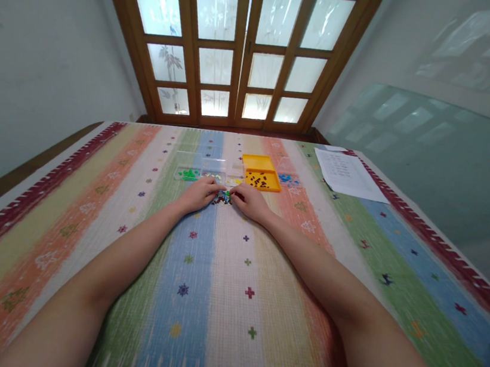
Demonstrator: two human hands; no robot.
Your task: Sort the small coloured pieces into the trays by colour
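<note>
A small pile of mixed coloured pieces (223, 199) lies on the striped cloth between my two hands. My left hand (201, 193) rests at the pile's left side, its fingers bent toward the pieces. At the right side my right hand (248, 200) has its fingers drawn together at the pile's edge; whatever they hold is too small to make out. Just beyond the hands stand open clear boxes with green pieces (188, 173), whitish pieces and yellow pieces (235, 180). An open orange box (275, 181) holds dark brown pieces, and blue pieces (288, 179) lie in a clear box beside it.
The striped, patterned tablecloth (179, 319) covers the table. Printed white paper sheets (349, 174) lie at the back right. A glass-like panel (432, 166) leans along the right wall, and wooden doors with glass panes (242, 57) stand behind the table.
</note>
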